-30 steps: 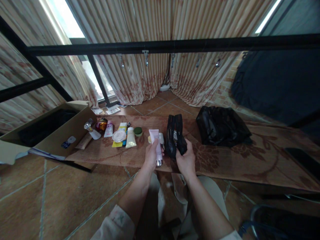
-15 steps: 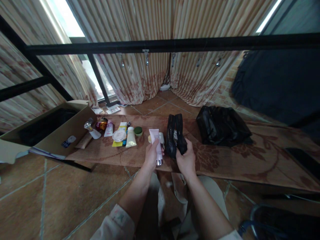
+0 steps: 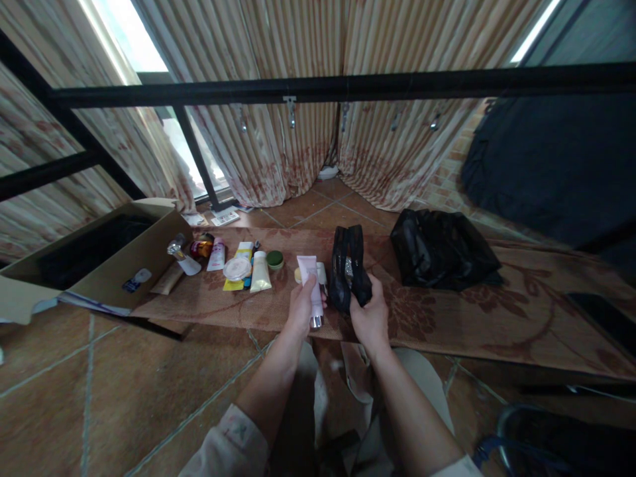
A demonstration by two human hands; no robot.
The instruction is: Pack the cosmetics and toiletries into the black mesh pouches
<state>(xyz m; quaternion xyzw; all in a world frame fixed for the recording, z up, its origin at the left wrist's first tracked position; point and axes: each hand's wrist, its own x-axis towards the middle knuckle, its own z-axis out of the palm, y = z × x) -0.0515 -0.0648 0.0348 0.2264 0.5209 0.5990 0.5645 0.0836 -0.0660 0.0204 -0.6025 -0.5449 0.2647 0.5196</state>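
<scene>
From my end, the surface [image 3: 278, 311] begins at its left end with an open cardboard box [image 3: 124, 268]. Next to that lie a brownish tube [image 3: 167, 279], a white bottle [image 3: 189, 263], an amber jar [image 3: 201, 247] and a small pink-and-white tube [image 3: 216, 255]. Further right I see a clear-lidded round container [image 3: 237, 269] on yellow packaging [image 3: 232, 287], then a pale gold tube [image 3: 260, 273] and a green-lidded jar [image 3: 275, 259].

The left hand [image 3: 301, 308] grasps a pale pink tube [image 3: 311, 281] near the near edge, its silvery cap towards me. I'd expect it light, soft-walled and rather slick; I'd take it round the middle, thumb flat, squeezing gently, or by the stiffer cap. A white item [image 3: 322, 273] shows just beside it, partly hidden.

The right hand [image 3: 370, 315] grips the near end of a black pouch [image 3: 340, 281], which gapes open towards the far edge. It looks limp and light, so I'd hold it by the rim, which should be firmest, to keep the mouth spread.

Right of that sits a crumpled black bag [image 3: 442, 255], and a dark flat object [image 3: 603, 321] lies towards the right end.
</scene>
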